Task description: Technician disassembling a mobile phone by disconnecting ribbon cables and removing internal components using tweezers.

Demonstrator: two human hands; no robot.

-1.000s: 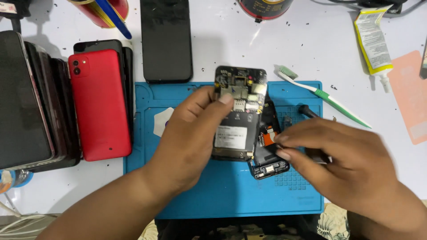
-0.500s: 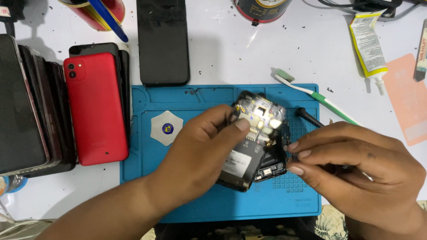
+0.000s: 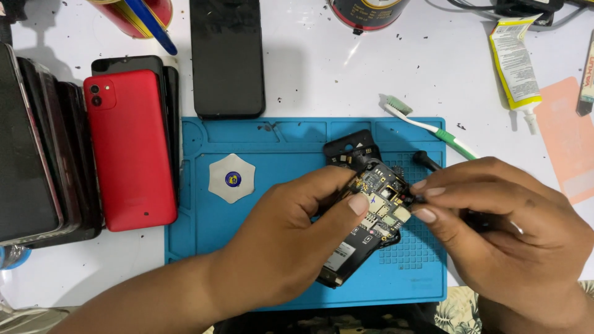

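1. Head view: the left hand [image 3: 281, 244] is clamped around an opened phone [image 3: 365, 213], thumb pressed on the exposed circuit board with its small metal shields and gold contacts. The phone sits tilted, lifted a little over a blue rubbery work mat [image 3: 247, 260] with moulded ridges and a dotted grid.
2. The right hand [image 3: 513, 229] has its fingertips pinched together on a thin dark tool at the board's right edge; the tool's shaft is mostly hidden, so I cannot tell its kind.
3. On the mat, left of the hands, lies a flat, rounded metal opening pick [image 3: 231, 178] with a blue dot in its middle.
4. A white-and-green toothbrush [image 3: 433, 131] lies slanted across the mat's upper right corner.
5. To the left, on the white speckled table [image 3: 322, 68], a glossy red phone [image 3: 130, 148] rests back-up on a stack of dark phones.
6. A black phone [image 3: 227, 59] lies flat above the mat.
7. A yellow glue tube [image 3: 515, 62] lies at the upper right, beside a pale orange card [image 3: 569, 139].
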